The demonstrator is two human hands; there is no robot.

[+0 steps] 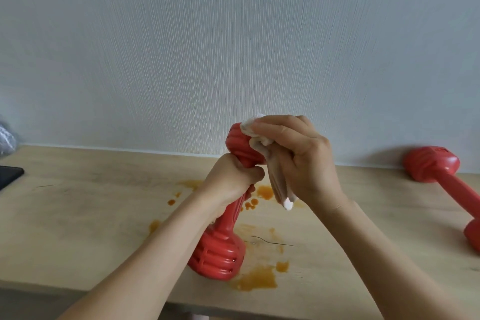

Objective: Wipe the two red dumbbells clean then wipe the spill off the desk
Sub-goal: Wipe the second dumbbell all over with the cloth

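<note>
Wiping the first of two red dumbbells, a person's right hand (293, 156) presses a crumpled white tissue (253, 128) against the raised upper head of the dumbbell (223, 239), which stands tilted with its lower head planted on the wooden desk (78, 228). The left hand (231, 179) is clenched around the handle just beneath that upper head, thumb wrapped across the front, steadying the weight. The right hand's fingers are curled over the tissue, pinning it to the ribbed plastic, while a loose tail of the paper hangs below the palm. Both forearms reach in from the near edge, the left rising steeply to the handle, the right angled inward with the wrist bent so the palm faces the dumbbell's head.

Doing this step well likely means working the tissue into the ridges and turning the dumbbell with the left hand so every face gets covered, and keeping the hanging tail off the orange spill (257, 279) pooled just beside the base and spattered across the desk behind it. The base may be picking up liquid, so the lower head probably needs a pass too. The second dumbbell (446, 184) lies on its side well apart at the right, against the wall, untouched by either hand.
</note>
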